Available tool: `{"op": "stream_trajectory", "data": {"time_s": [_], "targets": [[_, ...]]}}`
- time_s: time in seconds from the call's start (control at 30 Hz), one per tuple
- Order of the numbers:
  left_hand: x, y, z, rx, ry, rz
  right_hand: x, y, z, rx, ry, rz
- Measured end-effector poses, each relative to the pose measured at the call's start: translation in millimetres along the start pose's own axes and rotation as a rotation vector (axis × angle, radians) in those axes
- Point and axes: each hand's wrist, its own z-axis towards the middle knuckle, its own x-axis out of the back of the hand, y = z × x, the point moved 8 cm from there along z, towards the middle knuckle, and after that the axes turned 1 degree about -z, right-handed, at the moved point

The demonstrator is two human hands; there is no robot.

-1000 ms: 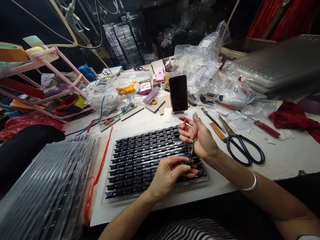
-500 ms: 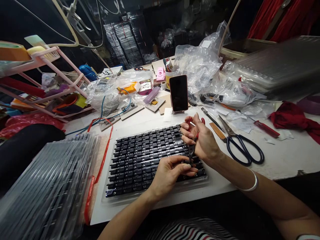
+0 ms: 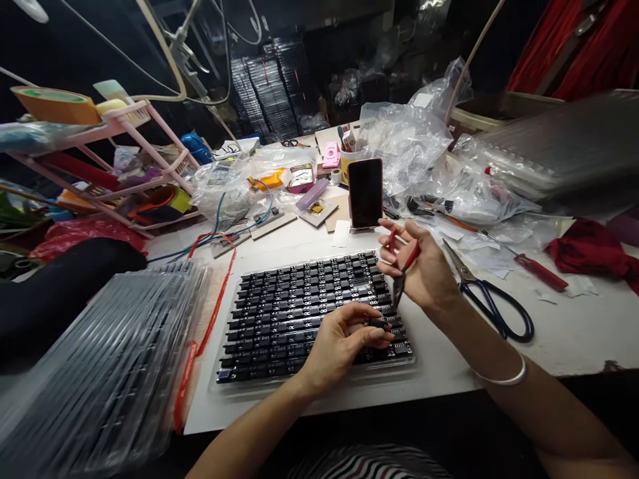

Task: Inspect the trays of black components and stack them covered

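Observation:
My left hand pinches a small black circuit board between thumb and fingers, over the near right part of a clear plastic tray. Rows of black circuit boards with chips fill that tray. Just above its right edge, my right hand is closed around red-handled pliers, whose dark jaws point down. The jaws are apart from the board in my left hand. Whether they are nippers or plain pliers, I cannot tell.
A phone stands upright behind the tray. Scissors and a red-handled screwdriver lie to the right. Stacked clear trays and a red strap are at left. A pink rack and plastic bags stand farther back.
My right hand has lifted the pliers up and away from the circuit board in my left hand. My left hand keeps its pinch. The whole view has shifted slightly.

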Motion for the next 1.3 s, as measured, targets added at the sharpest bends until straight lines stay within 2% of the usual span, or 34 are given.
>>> {"op": "stream_trajectory", "data": {"time_s": [0.07,0.13,0.2,0.27,0.33,0.4,0.53,0.7,0.8,0.9,0.97,1.13,1.3], "targets": [[4,13,-4,-0.066,0.034,0.079,9,-18,1,0.071,0.026,-0.195],[11,36,-7,-0.198,0.097,0.315,22,-29,7,0.085,0.021,-0.505],[18,62,-6,-0.363,0.203,0.626,37,-33,17,0.111,-0.007,-0.936],[24,79,3,-0.462,0.29,0.856,53,-32,30,0.202,-0.007,-1.386],[25,83,22,-0.483,0.315,1.016,70,-23,41,0.267,0.023,-1.673],[23,79,42,-0.477,0.3,1.153,83,-10,47,0.276,0.033,-1.789],[14,65,60,-0.499,0.267,1.306,92,3,43,0.32,0.008,-1.903],[15,64,45,-0.524,0.286,1.455,85,-10,32,0.381,0.04,-1.953],[20,70,30,-0.548,0.28,1.555,66,-8,20,0.407,-0.094,-1.814],[19,65,21,-0.554,0.164,1.699,42,2,3,0.436,-0.278,-1.598],[20,59,18,-0.541,0.123,1.766,33,7,-5,0.477,-0.31,-1.574],[23,51,25,-0.486,0.14,1.775,33,19,-8,0.449,-0.37,-1.591],[21,56,29,-0.453,0.072,1.708,37,9,-4,0.433,-0.298,-1.543]]}}
